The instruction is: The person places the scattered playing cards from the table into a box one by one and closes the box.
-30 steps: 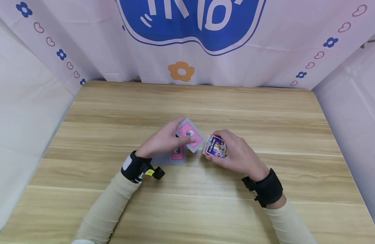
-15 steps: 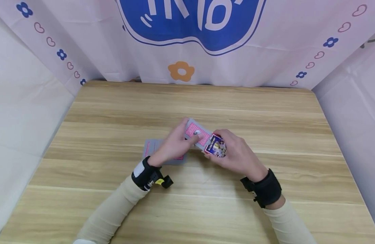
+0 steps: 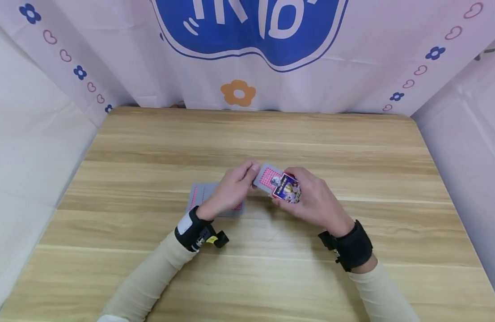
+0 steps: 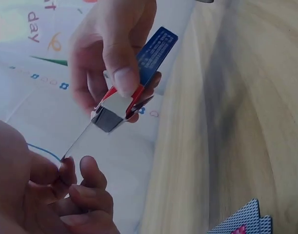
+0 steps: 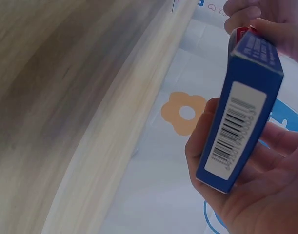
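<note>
My right hand grips a small blue card box above the table, thumb on one side and fingers on the other. In the right wrist view the box's blue end shows a barcode. A pink-backed playing card with a pale border juts from the box's open end, which faces my left hand. Thumb and fingertips of that hand pinch the card's outer edge, seen thin and edge-on in the left wrist view. Inside the box mouth a grey-white card face shows.
More pink-backed cards lie on the wooden table, partly hidden under my left hand and wrist. A white curtain with printed flowers hangs behind the far table edge, and white cloth walls stand at both sides.
The left hand has moved right, bringing the card from apart to partly inside the box's mouth. Its thumb has shifted from the card's face to its edge. The right hand has barely moved.
</note>
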A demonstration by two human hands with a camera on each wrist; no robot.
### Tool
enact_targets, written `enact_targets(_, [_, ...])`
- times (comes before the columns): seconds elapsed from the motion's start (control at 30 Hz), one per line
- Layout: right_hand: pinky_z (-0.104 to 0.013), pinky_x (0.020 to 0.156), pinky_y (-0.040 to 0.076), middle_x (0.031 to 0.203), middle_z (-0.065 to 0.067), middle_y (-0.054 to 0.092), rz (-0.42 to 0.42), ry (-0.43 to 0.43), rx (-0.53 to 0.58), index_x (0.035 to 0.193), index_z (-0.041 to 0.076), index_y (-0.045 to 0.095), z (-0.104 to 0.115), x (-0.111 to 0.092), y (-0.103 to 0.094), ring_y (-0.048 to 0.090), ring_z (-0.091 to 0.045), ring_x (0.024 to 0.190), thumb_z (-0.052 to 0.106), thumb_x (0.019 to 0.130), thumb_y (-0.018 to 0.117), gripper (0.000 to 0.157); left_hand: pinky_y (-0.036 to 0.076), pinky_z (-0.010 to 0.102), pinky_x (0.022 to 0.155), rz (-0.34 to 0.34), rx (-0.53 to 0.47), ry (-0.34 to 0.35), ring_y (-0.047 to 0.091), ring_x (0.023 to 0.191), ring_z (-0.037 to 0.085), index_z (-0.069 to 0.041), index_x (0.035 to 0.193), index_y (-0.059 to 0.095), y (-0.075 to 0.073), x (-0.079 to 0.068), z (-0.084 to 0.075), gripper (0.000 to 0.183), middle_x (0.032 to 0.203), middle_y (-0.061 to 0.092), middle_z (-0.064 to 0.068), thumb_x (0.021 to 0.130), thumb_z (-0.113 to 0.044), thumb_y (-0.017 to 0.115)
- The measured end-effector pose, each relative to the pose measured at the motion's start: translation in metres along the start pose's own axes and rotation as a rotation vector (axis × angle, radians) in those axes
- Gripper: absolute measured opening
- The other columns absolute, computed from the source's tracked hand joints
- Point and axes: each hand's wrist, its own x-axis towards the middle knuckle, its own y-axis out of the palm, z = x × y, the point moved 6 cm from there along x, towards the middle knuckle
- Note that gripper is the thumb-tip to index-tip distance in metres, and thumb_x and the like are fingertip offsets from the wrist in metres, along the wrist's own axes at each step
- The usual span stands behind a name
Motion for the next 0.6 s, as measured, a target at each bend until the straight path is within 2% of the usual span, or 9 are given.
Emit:
enact_targets(0.1, [-0.031,0.074,0.060,0.119,-0.013,0.070,0.002,-0.003,0.004,0.131,0.000,0.059,0.000,0.000,0.000,0.067,-0.018,0.090,0.033,0.082,0.091,0.068,0.045,0.030,0.063,0.046,0.050,0.001,0.058,0.073,0.022,-0.014,0.107,0.063,0.003,0.000,-0.001,0.029,0.092,0.067,0.011,0.115,-0.029,0.039])
enact_targets(0.23, [-0.034,0.077,0.062,0.121,-0.014,0.070,0.009,-0.017,0.024,0.132,-0.001,0.059,0.002,0.001,0.001,0.068,-0.019,0.094,0.032,0.082,0.091,0.067,0.040,0.028,0.056,0.131,0.102,0.005,0.048,0.063,0.014,-0.018,0.104,0.063,0.015,-0.002,-0.002,0.026,0.082,0.060,0.004,0.114,-0.031,0.043])
enact_targets(0.37, [-0.035,0.079,0.063,0.123,-0.014,0.069,0.019,-0.024,0.039,0.133,0.000,0.059,0.005,0.001,0.001,0.069,-0.020,0.095,0.031,0.082,0.091,0.068,0.035,0.026,0.054,0.151,0.116,0.000,0.044,0.060,0.012,-0.018,0.101,0.063,0.024,-0.004,-0.001,0.026,0.076,0.054,-0.003,0.113,-0.032,0.046])
enact_targets(0.5, [-0.035,0.079,0.062,0.123,-0.014,0.069,0.024,-0.026,0.039,0.133,-0.001,0.059,0.006,0.000,0.001,0.069,-0.020,0.095,0.030,0.082,0.091,0.067,0.034,0.025,0.053,0.160,0.105,-0.001,0.044,0.059,0.011,-0.017,0.100,0.063,0.025,-0.005,0.000,0.027,0.075,0.053,-0.004,0.113,-0.033,0.046])
enact_targets(0.6, [-0.035,0.079,0.062,0.123,-0.014,0.069,0.028,-0.024,0.032,0.133,-0.001,0.058,0.007,0.000,0.000,0.070,-0.020,0.096,0.031,0.083,0.091,0.068,0.038,0.027,0.054,0.190,0.107,0.017,0.046,0.058,0.012,-0.014,0.106,0.064,0.017,-0.002,0.003,0.029,0.075,0.054,-0.002,0.113,-0.034,0.045])
